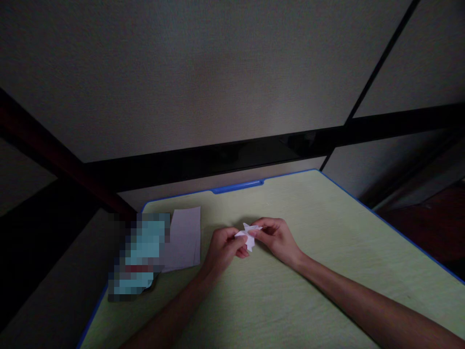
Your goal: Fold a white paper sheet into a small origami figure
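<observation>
Between my two hands is a small piece of folded white paper [250,241] with several pointed flaps sticking out. My left hand [223,245] pinches its left side between thumb and fingers. From the other side, my right hand [278,237] grips the upper right part, thumb on top and index finger curled behind. The fingers cover part of the folds, so its full shape is hidden. Both hands are just over the light green table [308,300].
Left of my hands lie white paper sheets [183,240]. A blurred-out light blue item [143,249] overlaps their left side near the table's edge. The table has a blue rim with a blue handle piece [238,186] at the back, close to a panelled wall [218,87].
</observation>
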The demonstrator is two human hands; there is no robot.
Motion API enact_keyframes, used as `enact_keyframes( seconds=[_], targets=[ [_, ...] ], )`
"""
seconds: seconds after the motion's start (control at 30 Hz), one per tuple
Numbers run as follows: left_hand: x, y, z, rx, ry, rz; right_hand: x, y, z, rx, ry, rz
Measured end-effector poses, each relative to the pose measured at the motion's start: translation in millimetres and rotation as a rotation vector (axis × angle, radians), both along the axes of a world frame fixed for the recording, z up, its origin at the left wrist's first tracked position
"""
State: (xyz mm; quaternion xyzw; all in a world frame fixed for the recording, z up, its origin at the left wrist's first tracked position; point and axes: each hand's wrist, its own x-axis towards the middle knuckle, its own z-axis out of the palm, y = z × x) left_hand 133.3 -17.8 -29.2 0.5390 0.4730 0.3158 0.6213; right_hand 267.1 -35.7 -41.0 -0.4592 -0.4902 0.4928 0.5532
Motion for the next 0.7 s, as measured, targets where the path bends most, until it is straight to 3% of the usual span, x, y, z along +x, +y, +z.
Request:
enact_keyframes(
  seconds=[0.27,0.7],
  targets=[
    [-1.9,2.6,1.9,-0.107,-0.068,-0.034,6.9,-3.6,4.5,0.276,-0.426,0.058],
    [-4.3,8.7,-5.5,-0.213,-0.137,0.002,8.8,-9.2,7.8,0.591,-0.917,0.184]
  ],
)
